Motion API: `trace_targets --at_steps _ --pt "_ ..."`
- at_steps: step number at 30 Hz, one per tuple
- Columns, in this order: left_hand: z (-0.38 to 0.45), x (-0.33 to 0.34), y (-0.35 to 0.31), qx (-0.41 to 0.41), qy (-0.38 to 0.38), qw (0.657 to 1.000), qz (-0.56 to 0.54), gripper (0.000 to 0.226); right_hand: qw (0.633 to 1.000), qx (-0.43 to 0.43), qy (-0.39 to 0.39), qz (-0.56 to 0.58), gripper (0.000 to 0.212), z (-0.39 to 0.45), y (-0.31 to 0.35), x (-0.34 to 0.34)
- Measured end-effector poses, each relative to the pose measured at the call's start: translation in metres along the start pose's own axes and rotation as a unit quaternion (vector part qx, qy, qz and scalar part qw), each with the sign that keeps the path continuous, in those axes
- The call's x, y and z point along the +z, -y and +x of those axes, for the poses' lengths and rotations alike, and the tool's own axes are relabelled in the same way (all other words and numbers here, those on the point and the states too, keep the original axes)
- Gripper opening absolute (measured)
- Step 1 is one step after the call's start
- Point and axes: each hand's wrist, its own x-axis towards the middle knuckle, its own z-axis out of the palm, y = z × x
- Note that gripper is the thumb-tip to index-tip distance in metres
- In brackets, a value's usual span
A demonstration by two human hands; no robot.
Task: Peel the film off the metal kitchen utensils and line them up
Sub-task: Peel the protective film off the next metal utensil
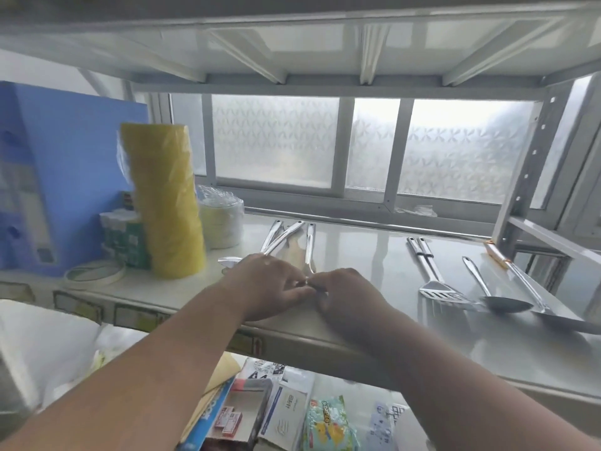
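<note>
Frosted windows glow behind a shiny shelf (374, 252). Near its left end stands a yellow roll stack (166, 200). At the front edge, the left hand (270, 288) and right hand (348, 294) both pinch one utensil (310, 245). Toward the right end lie a slotted turner (432, 281) and spoon (494, 294).

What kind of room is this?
Probably a storeroom or small shop. A metal shelf holds a tall wrapped stack of yellow tape rolls and new spatulas, and packets lie on the shelf below.
</note>
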Motion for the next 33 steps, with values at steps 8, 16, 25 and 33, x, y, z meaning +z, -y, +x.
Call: trace_targets --at_steps 8,16,25,33 --pt "0.010 0.011 -0.010 0.066 -0.101 0.992 0.041 0.046 0.981 -0.043 -0.150 -0.116 0.037 -0.005 -0.014 0.000" --pt "0.045 0.035 -0.067 0.079 -0.081 0.990 -0.080 0.047 0.955 0.018 -0.186 -0.232 0.025 -0.045 -0.060 -0.025" --pt "0.053 0.051 -0.084 0.064 -0.014 0.949 -0.307 0.045 0.956 0.048 -0.212 -0.196 0.015 -0.082 -0.082 -0.041" --pt "0.051 0.049 -0.083 0.070 -0.011 0.950 -0.305 0.041 0.964 0.056 -0.214 -0.146 0.038 -0.087 -0.083 -0.042"
